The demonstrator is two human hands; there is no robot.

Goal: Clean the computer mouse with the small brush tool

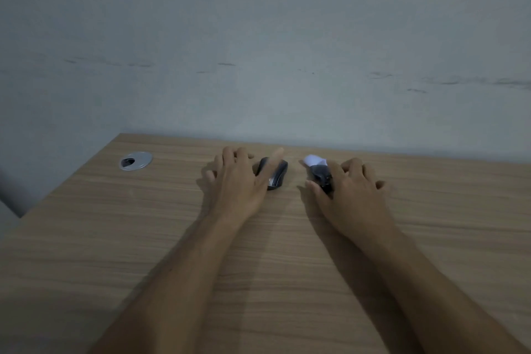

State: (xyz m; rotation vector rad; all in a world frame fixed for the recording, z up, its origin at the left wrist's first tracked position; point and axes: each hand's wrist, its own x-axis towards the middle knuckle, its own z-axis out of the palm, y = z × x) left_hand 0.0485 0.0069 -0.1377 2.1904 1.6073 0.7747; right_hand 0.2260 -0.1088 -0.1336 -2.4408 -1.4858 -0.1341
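Note:
A black computer mouse [276, 175] lies on the wooden desk [143, 238] near the back edge. My left hand [237, 181] rests beside it, thumb laid across its left side and fingers spread on the desk. To the right lies the small brush tool [317, 168], dark-bodied with a white tip pointing away from me. My right hand [352, 195] covers its near end, thumb and forefinger touching the dark body. Whether the tool is lifted or still on the desk is unclear.
A round silver cable grommet [135, 161] sits in the desk at the back left. A grey wall [258, 52] rises directly behind the desk. The desk's left edge slants off at the far left.

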